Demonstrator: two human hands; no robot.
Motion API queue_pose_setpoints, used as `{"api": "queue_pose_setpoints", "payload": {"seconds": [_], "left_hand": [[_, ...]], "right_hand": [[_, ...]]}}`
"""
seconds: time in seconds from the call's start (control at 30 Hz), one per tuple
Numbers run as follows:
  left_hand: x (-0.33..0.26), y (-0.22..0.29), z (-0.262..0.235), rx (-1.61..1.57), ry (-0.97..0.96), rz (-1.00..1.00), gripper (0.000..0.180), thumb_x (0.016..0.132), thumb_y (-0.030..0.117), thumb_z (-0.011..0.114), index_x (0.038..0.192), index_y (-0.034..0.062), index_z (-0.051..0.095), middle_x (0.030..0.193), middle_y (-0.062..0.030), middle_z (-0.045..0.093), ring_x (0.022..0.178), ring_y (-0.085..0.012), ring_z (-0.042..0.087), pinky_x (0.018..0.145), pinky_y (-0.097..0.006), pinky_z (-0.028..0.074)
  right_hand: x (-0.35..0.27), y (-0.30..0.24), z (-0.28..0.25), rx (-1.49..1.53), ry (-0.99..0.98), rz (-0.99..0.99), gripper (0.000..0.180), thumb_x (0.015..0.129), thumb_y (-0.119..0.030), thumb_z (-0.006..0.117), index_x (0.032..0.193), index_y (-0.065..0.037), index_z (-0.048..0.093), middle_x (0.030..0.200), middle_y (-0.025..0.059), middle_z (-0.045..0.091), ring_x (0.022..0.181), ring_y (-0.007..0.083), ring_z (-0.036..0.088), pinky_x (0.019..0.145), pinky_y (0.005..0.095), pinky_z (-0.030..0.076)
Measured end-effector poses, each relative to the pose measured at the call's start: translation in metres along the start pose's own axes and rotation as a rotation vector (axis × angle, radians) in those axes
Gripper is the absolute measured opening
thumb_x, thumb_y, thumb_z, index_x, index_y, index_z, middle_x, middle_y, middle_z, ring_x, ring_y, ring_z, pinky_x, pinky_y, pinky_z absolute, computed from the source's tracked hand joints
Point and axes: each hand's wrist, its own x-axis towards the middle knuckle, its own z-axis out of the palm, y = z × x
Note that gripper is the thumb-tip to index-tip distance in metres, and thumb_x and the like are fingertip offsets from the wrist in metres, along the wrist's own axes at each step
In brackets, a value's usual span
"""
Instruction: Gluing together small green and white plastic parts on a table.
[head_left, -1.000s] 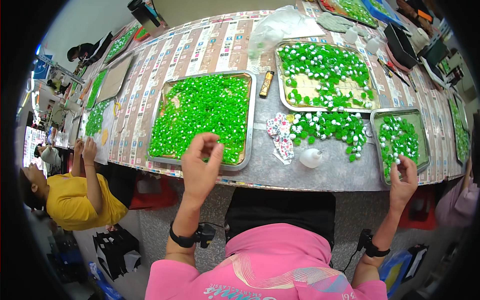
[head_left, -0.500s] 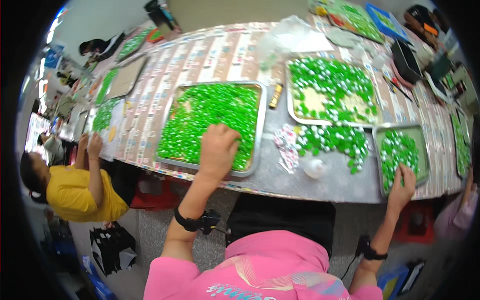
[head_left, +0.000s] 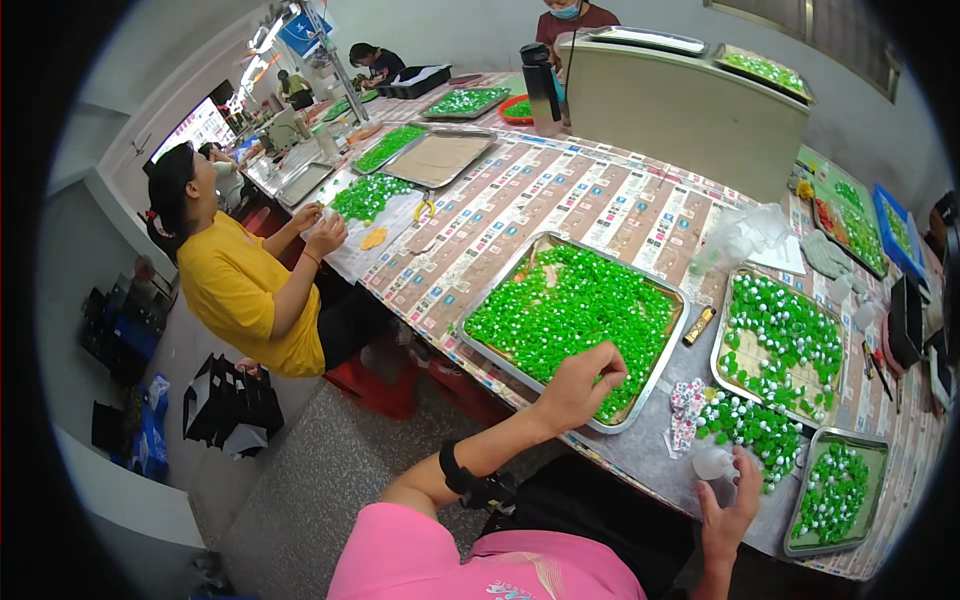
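A large metal tray [head_left: 500,362] full of small green pieces [head_left: 570,305] lies in front of me. My left hand [head_left: 580,385] is over its near edge, fingertips pinched together among the pieces; whether they hold one is too small to tell. My right hand [head_left: 730,500] reaches up at the table's edge and touches a small white cup [head_left: 712,462]; the grip is unclear. Beside the cup lie a loose heap of green and white pieces [head_left: 750,428] and a small patterned packet [head_left: 686,410].
Two more trays of green pieces stand at the right [head_left: 725,345] [head_left: 795,520]. A person in a yellow shirt [head_left: 240,290] works at the table's left, beside another green heap [head_left: 365,195]. A beige box [head_left: 680,100] and a black flask [head_left: 540,85] stand at the back.
My right hand has left the small right tray and come to the white cup. My left hand stays over the large tray, now pinched. The view has swung left and up.
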Motion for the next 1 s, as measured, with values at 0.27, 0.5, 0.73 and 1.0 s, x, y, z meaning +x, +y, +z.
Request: {"api": "queue_pose_setpoints", "payload": {"seconds": [0.27,0.5,0.73,1.0], "left_hand": [[-0.026,0.018,0.018,-0.859,-0.197,-0.384,0.015,0.086,0.0,0.06,0.101,-0.002,0.06,0.096,-0.0083,0.065,0.085,-0.0135,0.064,0.076,-0.025,0.051],[-0.044,0.035,0.038,-1.17,-0.393,-0.585,0.019,0.087,0.003,0.062,0.105,-0.0033,0.061,0.103,-0.0104,0.064,0.092,-0.017,0.064,0.086,-0.028,0.053],[-0.052,0.042,0.06,-1.385,-0.45,-0.714,0.026,0.089,0.006,0.06,0.115,0.0004,0.056,0.1,-0.0089,0.063,0.087,-0.0147,0.064,0.081,-0.029,0.054],[-0.048,0.045,0.074,-1.218,-0.361,-0.761,0.028,0.09,0.01,0.06,0.117,0.0024,0.058,0.096,-0.0036,0.062,0.08,-0.0108,0.062,0.076,-0.024,0.053]], "right_hand": [[0.007,0.02,0.02,0.25,-0.106,0.072,0.041,0.069,0.004,0.069,0.107,-0.001,0.058,0.099,0.0113,0.059,0.09,0.0232,0.057,0.083,0.0317,0.044],[-0.011,0.004,0.013,0.478,-0.114,0.208,0.034,0.075,0.002,0.065,0.108,0.002,0.055,0.097,0.0103,0.055,0.087,0.0204,0.057,0.079,0.0302,0.045],[-0.032,0.007,-0.008,0.457,-0.18,0.125,0.045,0.082,-0.007,0.063,0.123,0.002,0.047,0.117,0.0104,0.048,0.092,0.0172,0.059,0.074,0.0246,0.047],[-0.032,0.004,-0.03,0.388,0.038,0.239,0.05,0.064,-0.012,0.083,0.105,-0.001,0.057,0.089,0.0043,0.055,0.08,0.0166,0.056,0.074,0.0276,0.047]]}}
